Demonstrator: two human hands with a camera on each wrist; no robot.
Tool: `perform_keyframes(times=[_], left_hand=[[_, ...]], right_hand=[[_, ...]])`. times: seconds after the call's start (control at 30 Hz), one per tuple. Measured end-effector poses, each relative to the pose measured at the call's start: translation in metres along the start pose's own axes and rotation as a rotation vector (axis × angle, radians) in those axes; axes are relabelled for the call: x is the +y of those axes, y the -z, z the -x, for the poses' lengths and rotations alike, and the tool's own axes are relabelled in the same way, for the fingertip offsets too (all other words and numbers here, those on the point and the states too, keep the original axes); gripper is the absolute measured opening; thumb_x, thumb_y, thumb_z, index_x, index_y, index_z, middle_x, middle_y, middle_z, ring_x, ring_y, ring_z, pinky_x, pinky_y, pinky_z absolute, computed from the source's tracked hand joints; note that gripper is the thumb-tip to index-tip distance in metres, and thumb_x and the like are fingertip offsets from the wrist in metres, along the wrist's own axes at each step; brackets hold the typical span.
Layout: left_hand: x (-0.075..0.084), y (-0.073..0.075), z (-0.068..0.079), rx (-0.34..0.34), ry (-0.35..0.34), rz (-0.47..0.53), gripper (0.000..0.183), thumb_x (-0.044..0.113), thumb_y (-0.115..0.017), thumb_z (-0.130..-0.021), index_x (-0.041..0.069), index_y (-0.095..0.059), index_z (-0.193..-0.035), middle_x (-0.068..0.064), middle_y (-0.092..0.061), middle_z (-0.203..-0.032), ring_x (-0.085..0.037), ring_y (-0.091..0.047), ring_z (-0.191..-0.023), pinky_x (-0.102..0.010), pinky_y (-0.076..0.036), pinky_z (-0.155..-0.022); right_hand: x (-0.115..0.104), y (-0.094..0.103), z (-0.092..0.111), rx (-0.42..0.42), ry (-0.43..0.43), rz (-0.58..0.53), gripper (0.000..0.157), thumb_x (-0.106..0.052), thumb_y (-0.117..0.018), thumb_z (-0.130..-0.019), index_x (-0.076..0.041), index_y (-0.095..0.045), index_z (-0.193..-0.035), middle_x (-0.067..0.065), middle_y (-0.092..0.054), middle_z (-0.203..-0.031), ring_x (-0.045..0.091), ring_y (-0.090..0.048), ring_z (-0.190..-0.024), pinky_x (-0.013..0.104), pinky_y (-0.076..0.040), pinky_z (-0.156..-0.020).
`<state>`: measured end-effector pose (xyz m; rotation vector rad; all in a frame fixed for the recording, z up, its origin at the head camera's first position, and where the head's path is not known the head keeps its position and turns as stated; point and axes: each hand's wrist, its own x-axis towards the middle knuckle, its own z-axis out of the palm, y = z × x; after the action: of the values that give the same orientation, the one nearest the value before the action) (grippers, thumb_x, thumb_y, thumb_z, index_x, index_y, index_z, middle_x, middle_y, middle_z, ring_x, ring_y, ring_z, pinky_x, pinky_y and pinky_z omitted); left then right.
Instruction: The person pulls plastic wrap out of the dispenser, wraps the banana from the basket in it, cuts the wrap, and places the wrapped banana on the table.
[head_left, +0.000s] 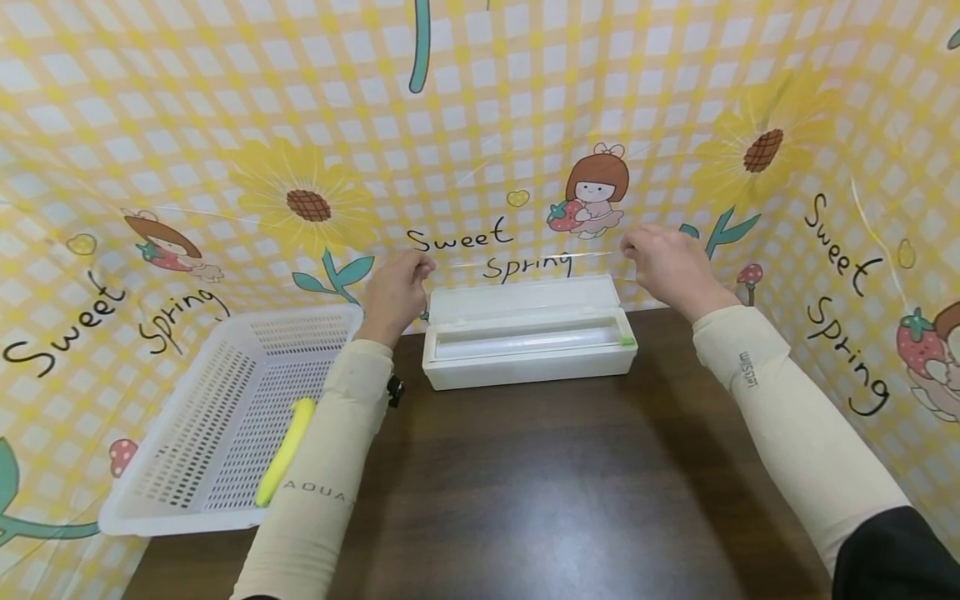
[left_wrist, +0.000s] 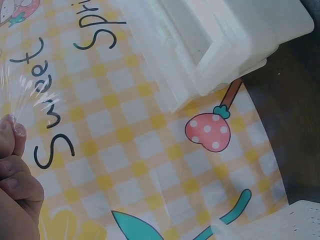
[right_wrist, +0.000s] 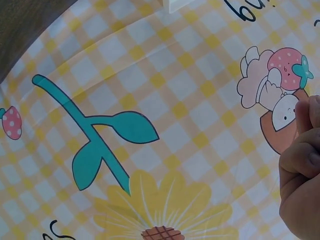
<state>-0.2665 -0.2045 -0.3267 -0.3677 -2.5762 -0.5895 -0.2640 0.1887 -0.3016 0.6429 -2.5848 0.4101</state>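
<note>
My left hand (head_left: 393,296) pinches a gathered corner of clear cling film (left_wrist: 30,92) between thumb and forefinger, as the left wrist view shows. Level with it, my right hand (head_left: 667,267) has its fingertips pressed together at the other end of the film, whose faint edge runs between both hands. Below them on the table stands a white cling film dispenser box (head_left: 532,373), lid (head_left: 525,300) raised at the back. Inside lies a film roll (head_left: 517,342), with a green piece (head_left: 627,341) at the box's right end.
At left, a white plastic basket (head_left: 150,467) stands on the dark wooden table (head_left: 540,492), partly behind my left forearm. A yellow banana (head_left: 285,450) lies in it. Yellow checked sheeting (head_left: 465,125) hangs close behind the box and along both sides.
</note>
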Motion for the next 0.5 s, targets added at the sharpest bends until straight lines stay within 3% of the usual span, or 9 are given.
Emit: perform_keyframes(times=[0.5], left_hand=[[0.007,0.013,-0.005,0.013,-0.027,-0.008,0.016,0.014,-0.055,-0.105,0.005,-0.069,-0.109,-0.011,-0.069,-0.110,-0.031,-0.066,-0.089,-0.047,-0.052,-0.068]], right_hand=[[0.000,0.004,-0.005,0.066,0.017,0.006,0.008,0.002,-0.063,-0.095,-0.001,-0.069,-0.099,0.014,-0.069,-0.094,0.033,-0.063,-0.075,0.050,-0.052,-0.062]])
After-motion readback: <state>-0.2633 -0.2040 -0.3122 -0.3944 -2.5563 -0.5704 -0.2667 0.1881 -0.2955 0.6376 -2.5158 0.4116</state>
